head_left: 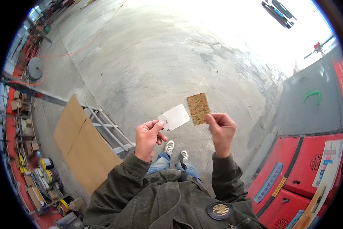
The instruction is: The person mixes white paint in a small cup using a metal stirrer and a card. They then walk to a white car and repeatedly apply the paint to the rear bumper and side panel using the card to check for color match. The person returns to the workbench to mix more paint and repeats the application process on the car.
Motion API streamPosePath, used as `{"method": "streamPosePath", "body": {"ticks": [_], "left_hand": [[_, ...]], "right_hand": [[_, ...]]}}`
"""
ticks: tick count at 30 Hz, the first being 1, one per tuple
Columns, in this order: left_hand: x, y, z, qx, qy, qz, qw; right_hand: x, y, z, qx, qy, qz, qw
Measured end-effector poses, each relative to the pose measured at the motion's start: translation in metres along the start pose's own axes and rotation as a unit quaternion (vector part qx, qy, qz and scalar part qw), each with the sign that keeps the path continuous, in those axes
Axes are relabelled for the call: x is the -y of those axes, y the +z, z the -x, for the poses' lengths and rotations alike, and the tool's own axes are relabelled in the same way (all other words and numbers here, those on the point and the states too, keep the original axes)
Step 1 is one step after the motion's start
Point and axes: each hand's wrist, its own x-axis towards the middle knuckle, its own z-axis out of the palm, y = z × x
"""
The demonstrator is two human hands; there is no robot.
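Observation:
Between the thumb and fingers of my left hand (148,138) is a white rectangular card (176,117), pinched at its lower left corner, where small dark marks show. My right hand (222,129) pinches a brown and green mottled, camouflage-like rectangular piece (198,108) by its lower right edge. Both pieces are held up in front of me above the concrete floor, close together with a narrow gap between them. What the mottled piece is made of I cannot tell.
A large cardboard sheet (83,145) leans by a metal ladder-like frame (106,128) on the left. Shelves with tins (46,164) and boxes line the far left. Red cabinets (293,175) with a grey top (305,103) stand at right. An orange cord (91,41) crosses the floor (152,61).

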Motion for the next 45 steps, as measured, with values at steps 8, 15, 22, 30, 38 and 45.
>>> {"method": "streamPosePath", "body": {"ticks": [8,15,22,30,38,45], "left_hand": [[0.004,-0.009,0.035,-0.066,0.015,0.031,0.997],[0.01,-0.018,0.072,-0.119,0.037,0.063,0.99],[0.026,-0.051,0.121,-0.233,0.049,0.109,0.965],[0.017,-0.156,0.266,-0.252,0.028,0.412,0.875],[0.018,-0.203,0.468,-0.121,0.251,0.448,0.85],[0.078,-0.245,0.583,-0.207,0.302,0.441,0.819]], "right_hand": [[0.01,0.045,0.031,0.159,-0.007,0.025,0.987],[0.0,0.04,0.024,0.207,-0.011,0.043,0.977],[-0.016,0.05,0.024,0.255,0.049,-0.008,0.966],[-0.005,0.101,0.105,0.4,0.192,-0.133,0.886],[0.061,0.163,0.262,0.661,0.167,-0.197,0.705],[0.092,0.242,0.415,0.817,-0.003,-0.206,0.538]]}}
